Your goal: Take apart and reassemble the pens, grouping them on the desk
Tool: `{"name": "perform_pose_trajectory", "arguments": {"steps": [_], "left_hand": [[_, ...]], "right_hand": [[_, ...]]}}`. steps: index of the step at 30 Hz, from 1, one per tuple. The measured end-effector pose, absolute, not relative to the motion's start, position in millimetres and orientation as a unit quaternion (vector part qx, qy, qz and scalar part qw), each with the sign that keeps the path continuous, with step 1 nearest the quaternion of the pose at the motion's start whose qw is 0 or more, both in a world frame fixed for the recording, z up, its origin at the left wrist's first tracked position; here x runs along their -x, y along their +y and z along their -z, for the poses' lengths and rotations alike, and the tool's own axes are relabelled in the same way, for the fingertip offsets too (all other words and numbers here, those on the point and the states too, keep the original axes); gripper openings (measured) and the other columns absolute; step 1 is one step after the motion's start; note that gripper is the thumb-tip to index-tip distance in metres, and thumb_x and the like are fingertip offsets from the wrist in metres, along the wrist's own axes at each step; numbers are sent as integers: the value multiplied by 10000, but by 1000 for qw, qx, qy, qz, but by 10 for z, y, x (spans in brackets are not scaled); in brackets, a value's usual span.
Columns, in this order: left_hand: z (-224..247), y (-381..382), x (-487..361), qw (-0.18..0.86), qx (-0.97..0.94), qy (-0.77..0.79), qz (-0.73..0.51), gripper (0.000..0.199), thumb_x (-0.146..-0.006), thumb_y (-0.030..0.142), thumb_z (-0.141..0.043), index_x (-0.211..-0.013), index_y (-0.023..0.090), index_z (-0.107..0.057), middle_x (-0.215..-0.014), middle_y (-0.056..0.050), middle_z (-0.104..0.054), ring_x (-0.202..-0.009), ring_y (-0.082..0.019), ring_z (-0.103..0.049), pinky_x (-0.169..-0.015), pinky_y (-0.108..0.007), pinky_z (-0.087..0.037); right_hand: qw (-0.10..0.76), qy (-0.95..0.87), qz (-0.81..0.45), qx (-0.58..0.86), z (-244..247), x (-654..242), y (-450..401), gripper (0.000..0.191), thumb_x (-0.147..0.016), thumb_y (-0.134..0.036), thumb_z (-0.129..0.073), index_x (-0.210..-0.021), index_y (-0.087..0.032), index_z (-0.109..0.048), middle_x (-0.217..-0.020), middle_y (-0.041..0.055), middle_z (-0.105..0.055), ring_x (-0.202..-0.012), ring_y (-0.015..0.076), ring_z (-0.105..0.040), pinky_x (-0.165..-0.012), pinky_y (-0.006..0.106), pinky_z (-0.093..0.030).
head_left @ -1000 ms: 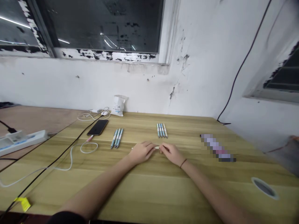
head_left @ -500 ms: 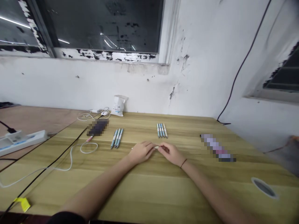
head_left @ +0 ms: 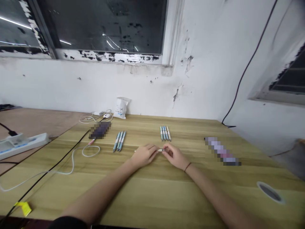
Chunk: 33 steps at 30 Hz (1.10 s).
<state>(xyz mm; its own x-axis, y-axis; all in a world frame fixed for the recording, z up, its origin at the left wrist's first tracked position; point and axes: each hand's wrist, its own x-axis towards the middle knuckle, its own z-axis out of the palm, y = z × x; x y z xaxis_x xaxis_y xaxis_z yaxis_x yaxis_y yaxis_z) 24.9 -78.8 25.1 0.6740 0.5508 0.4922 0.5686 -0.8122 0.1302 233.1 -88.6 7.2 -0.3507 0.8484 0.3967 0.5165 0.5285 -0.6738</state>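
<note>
Just above the table's middle, my left hand (head_left: 144,155) is closed around a slim pale pen (head_left: 160,150). Most of the pen is hidden in that hand; a small light end pokes out on its left side. My right hand (head_left: 175,156) pinches the pen's other end between thumb and fingertips, where a short dark, shiny part shows. Beyond my hands lies a row of several pens (head_left: 165,133) in blue, green and cream. To the left, three blue-green pens (head_left: 119,141) lie side by side, slightly slanted.
A blurred-out dark phone-like object (head_left: 100,130) lies at left on a white cable (head_left: 72,162). A white packet (head_left: 121,108) stands by the wall. At right are a pixelated long object (head_left: 222,151) and an oval table grommet (head_left: 270,192). A power strip (head_left: 26,144) sits far left.
My right fingertips have shifted very slightly to the right along the pen, and a dark, shiny part now shows beside them. My left hand has stayed in place.
</note>
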Motion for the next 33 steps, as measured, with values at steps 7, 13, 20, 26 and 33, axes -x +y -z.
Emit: {"name": "perform_pose_trajectory", "arguments": {"steps": [7,13,20,26,33], "left_hand": [[-237,-782,-245,19,917,-307,255,276,-936,297,-343,-1099,207,-545,-1004,-58,-617,-920,-171,-575,-814,-292,-468],[-251,-791,-249,15,919,-304,250,280,-937,294,-340,-1118,205,-535,-1016,-54,-613,-937,-174,-568,-830,-300,-464],[-223,-775,-244,17,917,-307,256,277,-937,300,-343,-1104,198,-539,-1016,-63,-611,-944,-174,-572,-839,-297,-464],[-229,-775,-247,19,918,-300,257,264,-933,289,-354,-1101,198,-537,-1001,-58,-610,-933,-174,-567,-830,-299,-464],[-245,-783,-251,7,919,-298,257,264,-933,282,-346,-1095,192,-534,-1001,-64,-601,-931,-172,-564,-830,-295,-460]], "right_hand": [[363,-798,-201,436,-95,-2335,-892,219,-848,-401,-496,-902,-199,-558,-705,3,-570,-560,126,-485,-531,246,-397],[345,-808,-182,442,-90,-2329,-890,263,-899,-371,-407,-785,-195,-565,-690,10,-580,-616,142,-515,-585,256,-404],[363,-794,-209,439,-85,-2338,-886,236,-828,-380,-538,-981,-200,-534,-778,16,-609,-622,140,-534,-585,252,-420],[337,-808,-182,448,-86,-2339,-881,288,-904,-375,-391,-751,-196,-555,-656,7,-571,-602,140,-508,-587,256,-397],[360,-801,-193,437,-76,-2351,-877,186,-861,-367,-478,-918,-199,-532,-748,6,-586,-607,129,-514,-579,243,-400]]}}
